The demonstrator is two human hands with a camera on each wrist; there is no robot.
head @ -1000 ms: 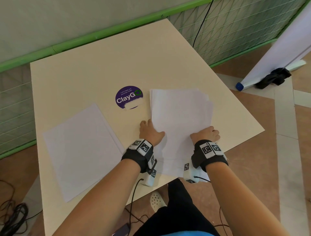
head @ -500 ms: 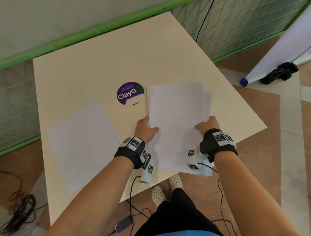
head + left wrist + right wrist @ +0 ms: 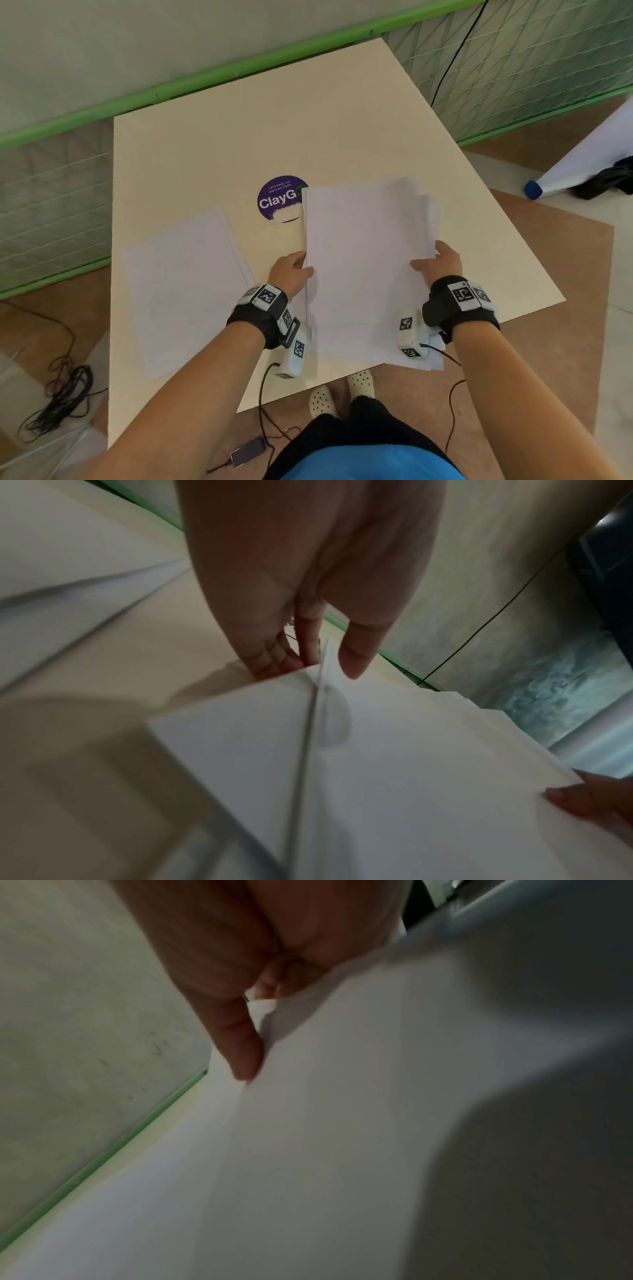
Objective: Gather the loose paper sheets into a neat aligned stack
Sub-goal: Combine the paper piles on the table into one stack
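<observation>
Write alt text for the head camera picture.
Both hands hold a bundle of white sheets by its sides, left hand, right hand, over a beige table. More sheets lie to the left.

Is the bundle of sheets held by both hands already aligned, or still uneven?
Still uneven. The bundle shows staggered sheet edges at its far right corner, stepped in the left wrist view too.

"ClayG" on purple sticker (image 3: pixel 278 202)
</observation>
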